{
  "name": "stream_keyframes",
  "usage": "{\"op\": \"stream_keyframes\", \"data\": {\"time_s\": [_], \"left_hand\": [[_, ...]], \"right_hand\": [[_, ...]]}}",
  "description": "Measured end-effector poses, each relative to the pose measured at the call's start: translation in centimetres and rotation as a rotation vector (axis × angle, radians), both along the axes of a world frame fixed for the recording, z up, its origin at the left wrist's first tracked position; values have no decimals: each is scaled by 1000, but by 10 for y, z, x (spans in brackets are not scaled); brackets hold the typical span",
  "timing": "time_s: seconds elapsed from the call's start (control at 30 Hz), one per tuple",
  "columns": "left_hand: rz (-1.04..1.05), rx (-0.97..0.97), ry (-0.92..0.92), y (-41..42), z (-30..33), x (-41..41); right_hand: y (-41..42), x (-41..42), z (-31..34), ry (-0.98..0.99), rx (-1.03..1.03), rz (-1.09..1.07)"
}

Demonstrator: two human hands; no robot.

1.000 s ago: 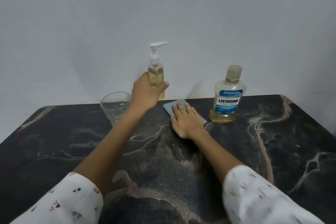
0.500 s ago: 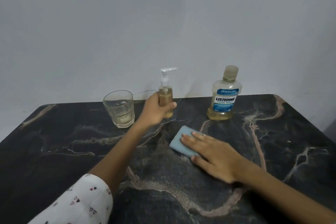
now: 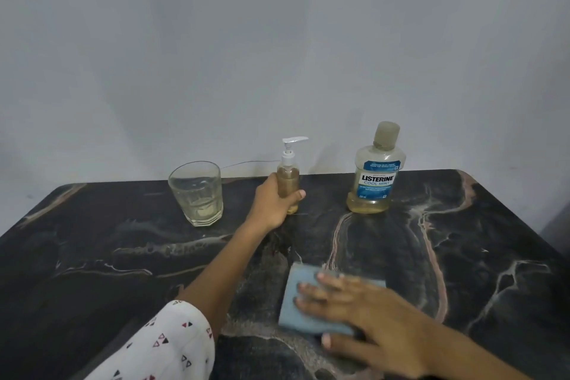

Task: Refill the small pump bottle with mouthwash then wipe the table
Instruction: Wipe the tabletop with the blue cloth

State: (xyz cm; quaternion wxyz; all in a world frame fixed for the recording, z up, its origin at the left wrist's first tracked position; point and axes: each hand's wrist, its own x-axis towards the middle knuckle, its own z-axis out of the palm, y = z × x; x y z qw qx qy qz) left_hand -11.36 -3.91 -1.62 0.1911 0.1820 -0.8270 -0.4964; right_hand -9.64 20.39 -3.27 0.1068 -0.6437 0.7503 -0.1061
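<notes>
The slim clear pump bottle (image 3: pixel 288 191), upright near the far edge of the dark veined marble table (image 3: pixel 92 256), is gripped by the left hand (image 3: pixel 274 205). A flat blue sponge (image 3: pixel 303 302) is pressed under the right hand's (image 3: pixel 370 318) spread fingers mid-table, with bare surface around it.

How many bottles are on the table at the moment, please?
2. The pump bottle stands near the table's far edge, gripped by the left hand. The mouthwash bottle stands to its right, untouched. None seems hidden.
</notes>
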Motion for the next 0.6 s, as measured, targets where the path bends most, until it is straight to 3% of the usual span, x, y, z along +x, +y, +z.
{"op": "stream_keyframes", "data": {"time_s": [0.17, 0.27, 0.33, 0.43, 0.5, 0.6], "left_hand": [[32, -7, -49, 9, 4, 7], [111, -117, -128, 17, 6, 33], [286, -272, -4, 22, 8, 63], [628, -489, 205, 12, 14, 105], [787, -426, 178, -11, 18, 119], [735, -195, -13, -42, 19, 119]], "right_hand": [[-43, -22, 7, 98, 6, -225], [-57, 10, 1, 97, -38, -160], [-43, 38, -3, 60, -23, -38], [-7, 56, -7, 177, 15, 16], [3, 53, 3, 130, 58, -49], [-13, 36, 5, 118, 24, -85]]}}
